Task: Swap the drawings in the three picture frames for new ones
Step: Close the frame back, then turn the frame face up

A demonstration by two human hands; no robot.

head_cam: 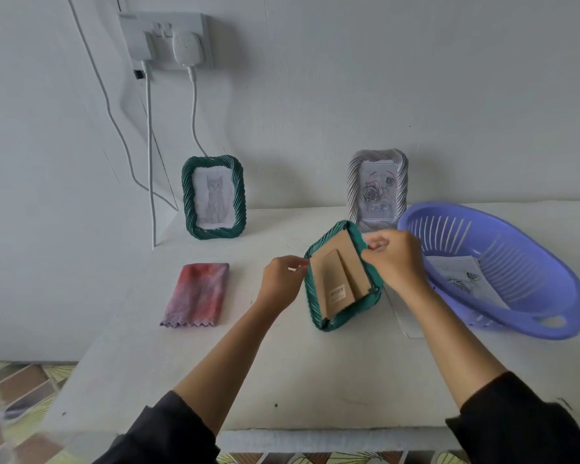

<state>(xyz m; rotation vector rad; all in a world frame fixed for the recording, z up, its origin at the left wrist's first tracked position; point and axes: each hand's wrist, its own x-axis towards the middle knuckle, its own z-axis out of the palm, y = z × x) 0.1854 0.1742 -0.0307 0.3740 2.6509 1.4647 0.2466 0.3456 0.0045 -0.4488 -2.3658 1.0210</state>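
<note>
Two hands flank a green frame [347, 317] lying back-up on the bench [282, 380], long axis pointing away from the person. The left hand [280, 283] pinches its left edge with curled fingers; the right hand [395, 259] pinches its far right edge.

green ribbed frame [344, 309]; lilac basket [549, 262]; mottled red-purple cloth [196, 294]

text: none legible | label [337, 294] on back of frame [344, 314]: too small

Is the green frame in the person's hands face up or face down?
Face down: the held frame shows its brown cardboard backing and stand upward.
</note>
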